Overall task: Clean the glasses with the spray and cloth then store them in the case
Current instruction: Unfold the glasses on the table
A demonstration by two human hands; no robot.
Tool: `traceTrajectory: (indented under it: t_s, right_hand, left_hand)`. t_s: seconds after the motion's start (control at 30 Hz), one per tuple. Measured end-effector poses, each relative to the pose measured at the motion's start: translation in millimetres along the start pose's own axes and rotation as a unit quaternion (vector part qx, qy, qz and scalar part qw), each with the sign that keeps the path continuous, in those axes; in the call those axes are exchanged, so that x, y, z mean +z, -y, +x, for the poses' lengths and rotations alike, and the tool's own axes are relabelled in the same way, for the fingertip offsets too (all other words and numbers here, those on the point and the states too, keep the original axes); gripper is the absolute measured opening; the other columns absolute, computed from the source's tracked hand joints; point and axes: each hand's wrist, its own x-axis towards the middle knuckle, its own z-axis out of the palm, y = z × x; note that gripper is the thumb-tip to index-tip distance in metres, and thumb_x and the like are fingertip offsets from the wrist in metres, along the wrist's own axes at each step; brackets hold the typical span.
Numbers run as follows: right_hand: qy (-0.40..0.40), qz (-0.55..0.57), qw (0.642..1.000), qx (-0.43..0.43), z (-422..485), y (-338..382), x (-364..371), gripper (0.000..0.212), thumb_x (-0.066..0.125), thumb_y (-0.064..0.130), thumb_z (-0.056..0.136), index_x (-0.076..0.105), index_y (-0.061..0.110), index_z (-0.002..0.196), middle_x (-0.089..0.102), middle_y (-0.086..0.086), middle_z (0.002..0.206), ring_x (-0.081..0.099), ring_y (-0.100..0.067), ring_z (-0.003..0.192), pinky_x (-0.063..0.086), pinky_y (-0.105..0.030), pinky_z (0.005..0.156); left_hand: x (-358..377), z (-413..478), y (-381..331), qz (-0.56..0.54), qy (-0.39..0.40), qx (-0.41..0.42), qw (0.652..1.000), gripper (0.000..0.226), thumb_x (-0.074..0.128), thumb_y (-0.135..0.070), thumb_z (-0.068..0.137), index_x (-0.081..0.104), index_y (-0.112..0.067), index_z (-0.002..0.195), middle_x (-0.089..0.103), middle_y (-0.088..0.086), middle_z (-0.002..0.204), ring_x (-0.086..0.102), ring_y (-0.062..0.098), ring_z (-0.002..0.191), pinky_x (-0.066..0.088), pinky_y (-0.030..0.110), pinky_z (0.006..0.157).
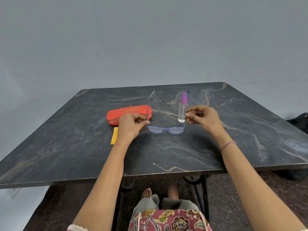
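Nearest the camera, the person's knees and bare feet show under the near edge of the dark marbled bench (166, 155). Both forearms reach out over it, and the right wrist wears a thread bracelet (227, 145).

The left hand (131, 126) pinches the left temple of the blue-framed glasses (165, 129) close to its hinge, with the fingers curled round it. The right hand (204, 118) pinches the right temple a little higher up. The glasses hang between the hands over the middle of the bench. I cannot tell whether the lens front touches the top or is just clear of it.

The front runs left to right, roughly parallel to the near edge, and that is the long axis. The lenses sit low and face the person. Both temples are unfolded and rise up and away towards the wall.

This looks like the start of the task, with nothing sprayed yet. To do it well, one hand should take the whole frame by a temple or the bridge, keeping the fingers off the lenses. That leaves the other hand free to fetch the spray.

A folded yellow cloth (114, 135) lies just left of the left hand. Beyond it is the closed red glasses case (129, 114). The clear spray bottle (182, 109) with its purple top stands upright just behind the right temple.
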Motion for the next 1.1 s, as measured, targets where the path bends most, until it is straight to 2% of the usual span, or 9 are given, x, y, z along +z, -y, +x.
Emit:
traceTrajectory:
  t_s: [0.17,0.37,0.6,0.73,0.87,1.1]
  right_hand:
    - [0.009,-0.009,1.0,0.003,0.6,-1.4,0.8,0.015,0.067,0.001,0.081,0.067,0.015,0.087,0.069,-0.009,0.076,0.068,-0.014,0.066,0.058,-0.023,0.07]
    - [0.019,-0.019,1.0,0.003,1.2,-1.0,1.0,0.019,0.068,-0.002,0.079,0.067,0.003,0.098,0.067,-0.01,0.078,0.067,-0.009,0.068,0.057,-0.019,0.07]
    - [0.021,-0.021,1.0,0.003,1.3,-1.2,0.7,0.017,0.067,-0.003,0.08,0.067,0.005,0.096,0.068,-0.01,0.08,0.068,-0.007,0.069,0.057,-0.019,0.07]
    - [0.023,-0.021,1.0,0.004,0.9,-0.9,-0.2,0.019,0.067,-0.003,0.08,0.067,0.006,0.097,0.068,-0.01,0.082,0.067,-0.01,0.071,0.056,-0.018,0.07]
    - [0.009,-0.008,1.0,0.004,3.5,-3.3,-3.5,0.021,0.065,-0.007,0.081,0.066,0.004,0.099,0.064,-0.006,0.077,0.066,-0.004,0.066,0.056,-0.017,0.069]
    - [-0.001,-0.012,1.0,0.001,5.6,-5.7,-4.3,0.02,0.064,-0.007,0.082,0.066,0.004,0.099,0.064,-0.007,0.079,0.066,-0.004,0.067,0.056,-0.017,0.069]
  left_hand:
    - [-1.0,0.6,2.7,0.015,0.004,-0.003,1.0,0.011,0.077,-0.006,0.074,0.073,-0.01,0.083,0.07,0.004,0.074,0.07,0.019,0.072,0.058,0.033,0.076]
    - [-0.9,0.5,3.4,0.018,0.015,-0.004,1.0,0.01,0.076,-0.005,0.074,0.072,-0.009,0.082,0.07,0.004,0.073,0.069,0.015,0.068,0.056,0.028,0.074]
    - [-0.9,0.4,3.5,0.019,0.015,-0.005,1.0,0.01,0.076,-0.005,0.074,0.072,-0.009,0.082,0.071,0.008,0.075,0.067,0.011,0.064,0.055,0.026,0.072]
    - [-0.9,-0.8,2.4,0.028,0.011,-0.005,1.0,0.011,0.077,-0.007,0.074,0.073,-0.009,0.084,0.071,0.006,0.077,0.069,0.015,0.07,0.055,0.026,0.075]
    - [-1.3,-2.2,1.0,0.033,0.009,-0.006,0.999,0.011,0.077,-0.009,0.074,0.073,-0.01,0.085,0.072,0.005,0.078,0.069,0.015,0.072,0.056,0.029,0.077]
    - [-1.3,-2.4,-1.1,0.043,0.006,-0.008,0.999,0.014,0.077,-0.012,0.074,0.074,-0.01,0.087,0.073,0.005,0.082,0.07,0.015,0.075,0.056,0.031,0.08]
